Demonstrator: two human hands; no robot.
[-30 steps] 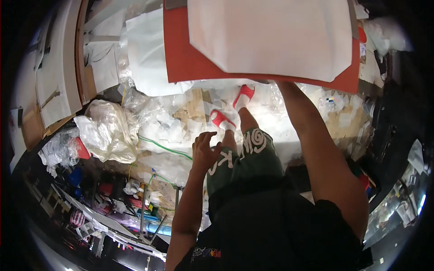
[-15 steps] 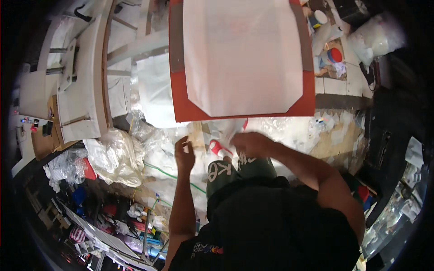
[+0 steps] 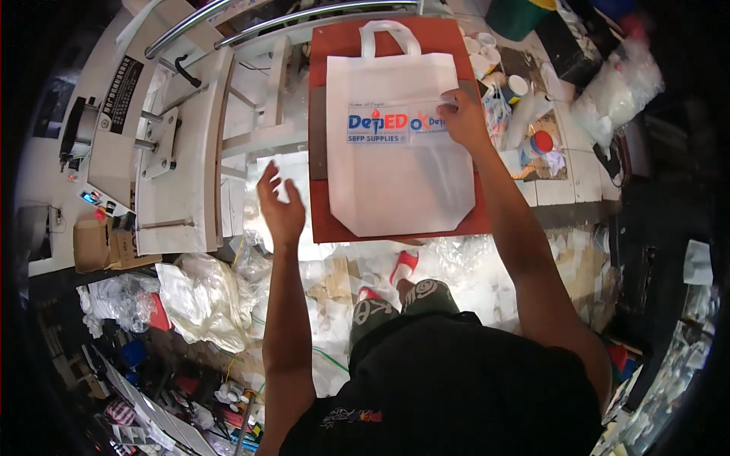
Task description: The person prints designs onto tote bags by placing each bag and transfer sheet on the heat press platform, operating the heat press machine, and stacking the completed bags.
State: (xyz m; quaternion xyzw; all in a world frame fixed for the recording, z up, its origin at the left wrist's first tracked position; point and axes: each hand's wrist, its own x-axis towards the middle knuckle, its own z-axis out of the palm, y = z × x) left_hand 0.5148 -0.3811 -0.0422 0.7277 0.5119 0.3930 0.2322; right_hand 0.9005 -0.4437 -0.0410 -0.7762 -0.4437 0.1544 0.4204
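Note:
A white tote bag with two loop handles lies flat on a red board, its handles pointing away from me. Blue and red printing runs across its upper half, with faint rectangular edges around it. My right hand is over the bag's right side, at the end of the printing. Its fingers are curled together, and anything between them is too small to make out. Left of the board, my left hand hovers with fingers apart and nothing in it.
At the left stands a white machine frame with metal rods. Tubs and a red-lidded jar sit right of the board. Clear plastic bags lie on the floor at left, and a green bucket stands at the far right.
The view has shifted, bringing the whole bag, its handles and printing into sight. My right hand has moved up from near my lap onto the bag; my left hand has risen beside the board.

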